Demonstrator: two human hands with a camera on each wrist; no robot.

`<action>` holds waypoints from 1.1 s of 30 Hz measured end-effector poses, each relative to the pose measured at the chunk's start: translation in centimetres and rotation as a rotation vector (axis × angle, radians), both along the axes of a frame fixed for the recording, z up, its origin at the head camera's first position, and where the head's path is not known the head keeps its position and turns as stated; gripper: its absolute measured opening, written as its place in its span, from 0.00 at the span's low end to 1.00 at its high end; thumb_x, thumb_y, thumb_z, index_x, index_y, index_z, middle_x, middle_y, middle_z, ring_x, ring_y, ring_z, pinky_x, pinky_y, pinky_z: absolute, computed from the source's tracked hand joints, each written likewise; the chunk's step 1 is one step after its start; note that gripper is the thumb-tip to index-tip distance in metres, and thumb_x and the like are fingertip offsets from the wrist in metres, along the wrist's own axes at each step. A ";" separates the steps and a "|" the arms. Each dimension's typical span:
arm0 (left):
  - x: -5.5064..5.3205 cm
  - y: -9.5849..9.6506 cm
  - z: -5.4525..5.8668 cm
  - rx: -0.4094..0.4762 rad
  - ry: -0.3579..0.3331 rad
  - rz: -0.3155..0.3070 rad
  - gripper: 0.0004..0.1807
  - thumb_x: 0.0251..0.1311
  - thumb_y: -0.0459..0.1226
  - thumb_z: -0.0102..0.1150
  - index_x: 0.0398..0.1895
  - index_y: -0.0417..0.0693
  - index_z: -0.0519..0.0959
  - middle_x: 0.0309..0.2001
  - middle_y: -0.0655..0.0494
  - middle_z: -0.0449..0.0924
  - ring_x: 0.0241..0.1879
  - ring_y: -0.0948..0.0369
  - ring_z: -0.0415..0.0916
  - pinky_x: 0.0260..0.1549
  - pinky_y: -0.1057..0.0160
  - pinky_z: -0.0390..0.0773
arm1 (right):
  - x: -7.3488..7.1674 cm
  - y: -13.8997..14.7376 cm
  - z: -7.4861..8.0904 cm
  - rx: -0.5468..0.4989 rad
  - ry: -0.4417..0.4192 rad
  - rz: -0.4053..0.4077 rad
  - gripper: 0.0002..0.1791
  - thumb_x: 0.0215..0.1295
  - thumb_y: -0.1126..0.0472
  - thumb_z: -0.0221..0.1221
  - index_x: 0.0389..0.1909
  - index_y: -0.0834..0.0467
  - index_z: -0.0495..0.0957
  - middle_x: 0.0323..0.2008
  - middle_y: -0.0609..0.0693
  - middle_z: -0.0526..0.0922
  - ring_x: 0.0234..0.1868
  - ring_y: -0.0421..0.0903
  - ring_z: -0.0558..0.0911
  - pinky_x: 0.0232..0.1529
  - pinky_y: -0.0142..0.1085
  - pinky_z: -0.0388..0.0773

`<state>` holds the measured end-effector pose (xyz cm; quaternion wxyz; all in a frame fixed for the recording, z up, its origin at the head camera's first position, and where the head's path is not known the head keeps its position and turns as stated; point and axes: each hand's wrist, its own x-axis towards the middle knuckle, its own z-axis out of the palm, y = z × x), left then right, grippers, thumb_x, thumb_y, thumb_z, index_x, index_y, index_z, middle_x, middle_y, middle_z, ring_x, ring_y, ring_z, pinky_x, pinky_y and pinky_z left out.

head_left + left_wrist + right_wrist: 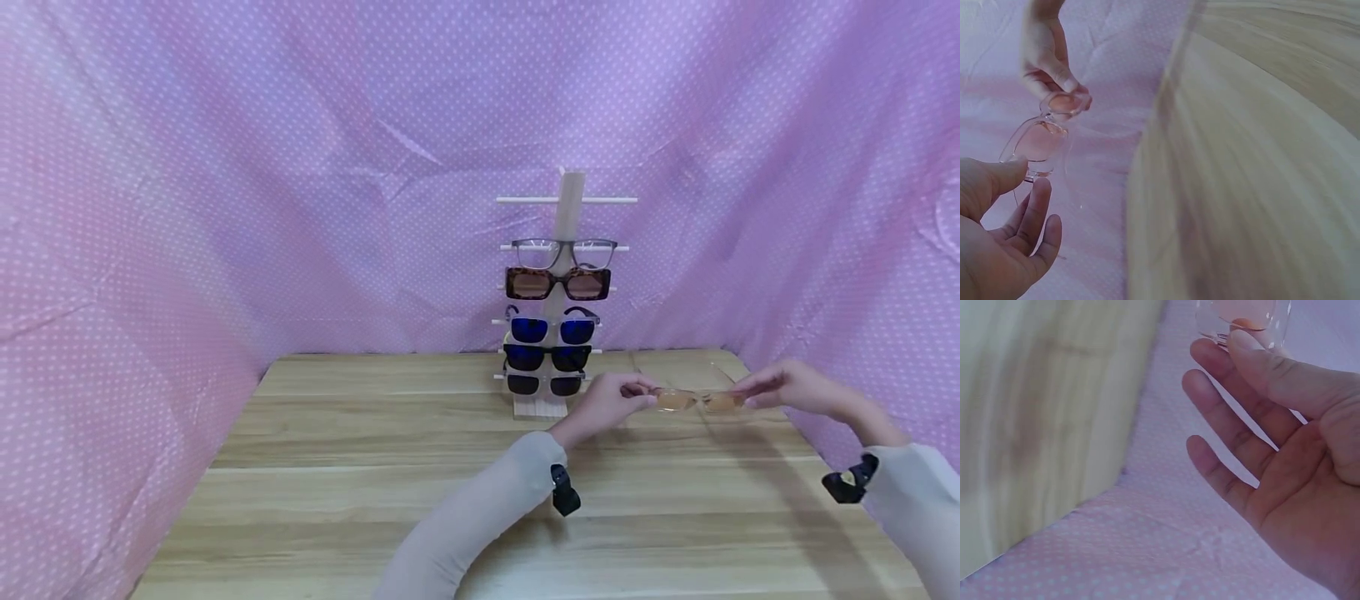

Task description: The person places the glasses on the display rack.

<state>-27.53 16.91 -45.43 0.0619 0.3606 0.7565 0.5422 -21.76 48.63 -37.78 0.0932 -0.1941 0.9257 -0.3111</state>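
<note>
Clear-framed glasses with orange-tinted lenses (675,401) are held level above the right part of the table, stretched between both hands. My left hand (609,402) pinches one outer end of the frame between thumb and fingers. At the opposite end, my right hand (795,390) pinches the other corner; in the right wrist view its thumb and index finger meet at the frame while the other fingers (1229,422) spread away. The temples point toward the back of the table. Just left of my left hand stands a wooden eyewear rack (569,208).
On the rack hang grey-framed clear glasses (595,253), tortoiseshell sunglasses (558,284) and several dark-lensed sunglasses (527,358) below. Its top rod (609,200) is bare. Pink dotted cloth (360,167) surrounds the wooden table (337,467) at the back and sides.
</note>
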 end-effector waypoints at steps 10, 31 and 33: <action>0.8 0.0 3.9 -0.027 0.106 0.056 0.09 0.69 0.38 0.64 0.48 0.52 0.88 0.41 0.59 0.88 0.33 0.77 0.75 0.34 0.80 0.76 | 0.8 -0.2 2.9 -0.020 0.099 -0.140 0.11 0.65 0.71 0.64 0.47 0.65 0.86 0.40 0.38 0.91 0.41 0.26 0.84 0.39 0.22 0.79; 1.2 -2.5 12.6 0.005 0.187 0.024 0.12 0.71 0.41 0.61 0.53 0.55 0.86 0.45 0.59 0.86 0.38 0.75 0.79 0.37 0.80 0.78 | 3.2 -2.0 9.4 -0.186 0.337 -0.252 0.15 0.67 0.77 0.59 0.53 0.67 0.82 0.43 0.29 0.88 0.44 0.23 0.84 0.42 0.15 0.76; 1.4 -2.9 13.3 0.024 0.181 0.022 0.12 0.71 0.41 0.61 0.54 0.55 0.86 0.47 0.59 0.86 0.38 0.75 0.80 0.36 0.79 0.79 | 3.7 -2.4 9.9 -0.217 0.378 -0.246 0.16 0.67 0.79 0.58 0.53 0.69 0.82 0.44 0.31 0.88 0.44 0.25 0.85 0.44 0.15 0.76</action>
